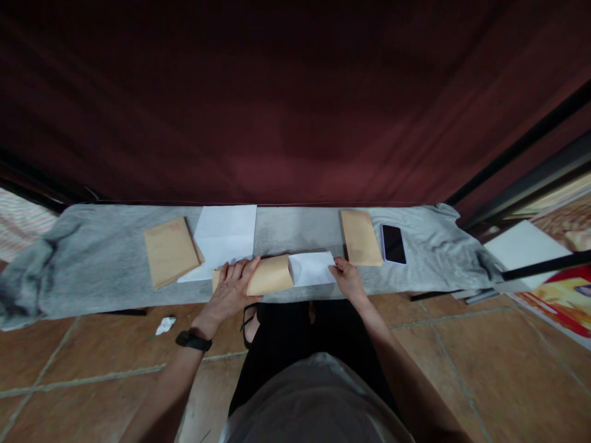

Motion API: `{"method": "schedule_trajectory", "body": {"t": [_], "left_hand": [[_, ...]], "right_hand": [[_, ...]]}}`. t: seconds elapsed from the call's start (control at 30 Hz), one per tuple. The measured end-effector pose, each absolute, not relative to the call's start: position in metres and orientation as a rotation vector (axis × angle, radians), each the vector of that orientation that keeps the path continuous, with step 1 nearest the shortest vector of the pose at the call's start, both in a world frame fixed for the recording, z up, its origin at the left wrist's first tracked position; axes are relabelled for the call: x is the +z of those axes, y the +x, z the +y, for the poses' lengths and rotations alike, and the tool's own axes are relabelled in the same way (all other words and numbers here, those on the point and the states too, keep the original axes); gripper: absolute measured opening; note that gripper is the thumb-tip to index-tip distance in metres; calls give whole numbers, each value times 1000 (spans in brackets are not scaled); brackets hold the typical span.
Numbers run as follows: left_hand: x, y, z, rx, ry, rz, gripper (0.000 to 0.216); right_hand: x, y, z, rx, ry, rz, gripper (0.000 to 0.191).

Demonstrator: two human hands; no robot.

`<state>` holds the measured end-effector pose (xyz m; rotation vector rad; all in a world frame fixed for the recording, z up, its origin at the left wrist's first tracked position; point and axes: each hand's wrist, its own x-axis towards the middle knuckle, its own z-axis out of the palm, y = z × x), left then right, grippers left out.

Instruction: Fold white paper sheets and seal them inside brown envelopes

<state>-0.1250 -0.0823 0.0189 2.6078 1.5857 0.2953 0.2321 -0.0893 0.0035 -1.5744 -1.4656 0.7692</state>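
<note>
A brown paper envelope [272, 275] lies near the front edge of the cloth-covered bench, its mouth bulging open to the right. My left hand [235, 284] lies on the left part of it, fingers spread and pressing it down. From the envelope's mouth sticks a folded white sheet [314, 269]; how far it reaches inside is hidden. My right hand [347, 278] pinches the right end of this sheet between thumb and fingers. Behind my left hand rests a larger creased white sheet [226, 231].
Several brown envelopes [170, 251] are stacked at the left, overlapping the large sheet. More brown envelopes [361, 239] lie at the right, beside a phone [393, 244]. Grey cloth [295, 224] covers the narrow bench. Behind it hangs a dark red curtain [295, 123]. Crumpled tissue [165, 325] lies on the floor.
</note>
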Motion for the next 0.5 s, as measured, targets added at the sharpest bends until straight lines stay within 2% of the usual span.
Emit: {"method": "schedule_trajectory", "body": {"t": [0.5], "left_hand": [[17,-98,-84,334,2673,1494,111]], "right_hand": [[-7,180,-95,879,-1488,-1433,21]]}}
